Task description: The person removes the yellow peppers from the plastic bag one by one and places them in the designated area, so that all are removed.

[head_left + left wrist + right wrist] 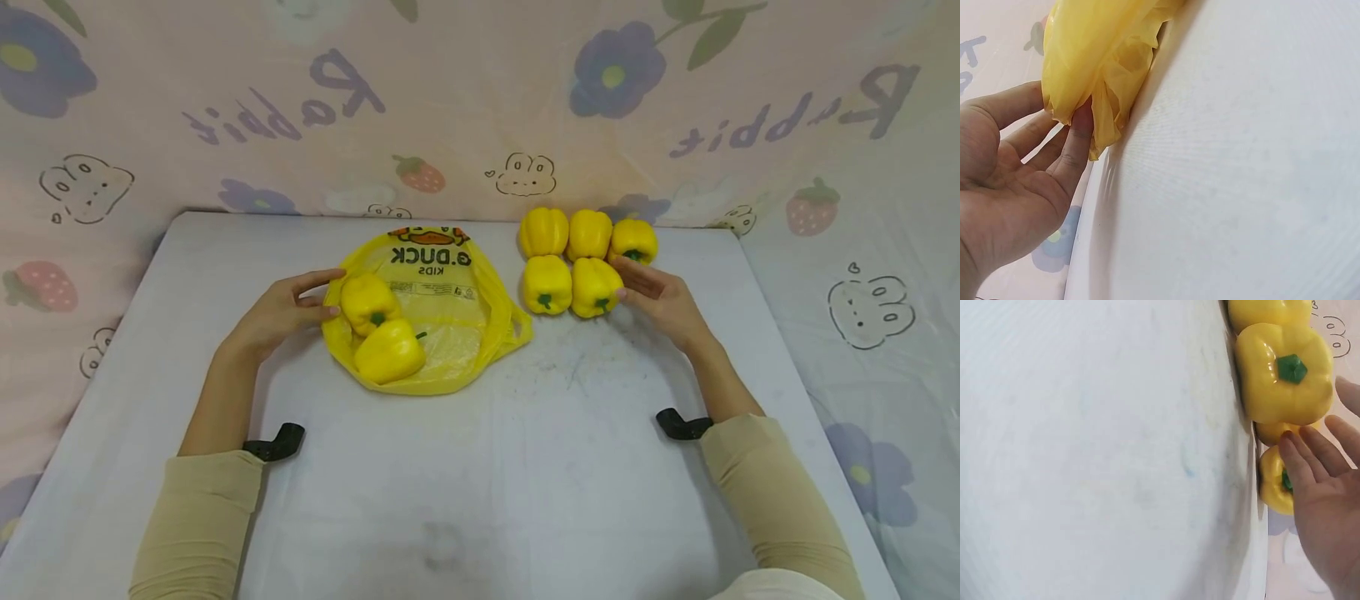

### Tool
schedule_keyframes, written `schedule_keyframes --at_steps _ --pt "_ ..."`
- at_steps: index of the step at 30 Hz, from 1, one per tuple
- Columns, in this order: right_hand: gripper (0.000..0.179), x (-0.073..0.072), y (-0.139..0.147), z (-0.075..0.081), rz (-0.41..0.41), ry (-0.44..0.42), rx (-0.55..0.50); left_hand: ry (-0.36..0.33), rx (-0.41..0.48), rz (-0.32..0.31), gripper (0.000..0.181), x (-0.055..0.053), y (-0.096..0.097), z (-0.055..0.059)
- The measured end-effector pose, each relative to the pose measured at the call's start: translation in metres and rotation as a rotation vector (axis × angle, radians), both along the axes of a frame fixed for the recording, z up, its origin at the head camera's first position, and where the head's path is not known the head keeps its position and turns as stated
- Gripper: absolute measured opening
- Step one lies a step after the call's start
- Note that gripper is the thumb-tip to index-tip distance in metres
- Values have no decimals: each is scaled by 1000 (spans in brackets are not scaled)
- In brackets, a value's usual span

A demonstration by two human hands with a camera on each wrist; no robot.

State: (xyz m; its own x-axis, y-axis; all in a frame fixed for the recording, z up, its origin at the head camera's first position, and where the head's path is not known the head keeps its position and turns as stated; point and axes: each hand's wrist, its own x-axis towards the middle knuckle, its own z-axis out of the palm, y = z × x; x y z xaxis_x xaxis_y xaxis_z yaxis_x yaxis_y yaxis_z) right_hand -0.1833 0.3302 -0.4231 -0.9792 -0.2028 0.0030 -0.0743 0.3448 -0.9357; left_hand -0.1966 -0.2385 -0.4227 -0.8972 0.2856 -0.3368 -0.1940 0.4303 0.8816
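Note:
A yellow plastic bag (450, 333) lies spread on the table with its mouth open, two yellow bell peppers (390, 352) inside at its left. My left hand (281, 312) pinches the bag's left edge between thumb and fingers; the left wrist view shows the gathered plastic (1107, 69) at the fingertips. On the right, my right hand (663, 304) has its fingers extended and spread at the right side of the front-right bell pepper (596, 287). That same pepper (1285, 375) appears in the right wrist view just beyond the fingertips, green stem facing the camera.
Beside that pepper sits another yellow pepper (547, 285), with three more (589, 235) in a row behind. A bag handle (519, 327) points toward them. The white table (465, 500) ends at a printed cloth backdrop (465, 100). Black wrist mounts (279, 442) sit on both forearms.

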Motion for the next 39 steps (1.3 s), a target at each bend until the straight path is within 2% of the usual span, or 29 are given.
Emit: schedule_keyframes --at_steps 5,13,18,22,28,39 --pt "50 0 -5 5 -37 129 -140 1 9 -7 64 0 0 1" --pt "45 -3 -18 18 -45 261 -248 -18 30 2 65 -1 0 -2" --pt "44 -5 -29 24 -3 270 -309 -26 18 4 66 1 1 0" --pt "44 -5 -39 29 40 279 -316 -24 15 -3 67 3 2 1" --pt "45 -5 -55 34 103 293 -282 -5 39 3 66 4 5 3" --pt "44 -10 -93 44 220 256 -213 -2 59 26 64 6 8 7"
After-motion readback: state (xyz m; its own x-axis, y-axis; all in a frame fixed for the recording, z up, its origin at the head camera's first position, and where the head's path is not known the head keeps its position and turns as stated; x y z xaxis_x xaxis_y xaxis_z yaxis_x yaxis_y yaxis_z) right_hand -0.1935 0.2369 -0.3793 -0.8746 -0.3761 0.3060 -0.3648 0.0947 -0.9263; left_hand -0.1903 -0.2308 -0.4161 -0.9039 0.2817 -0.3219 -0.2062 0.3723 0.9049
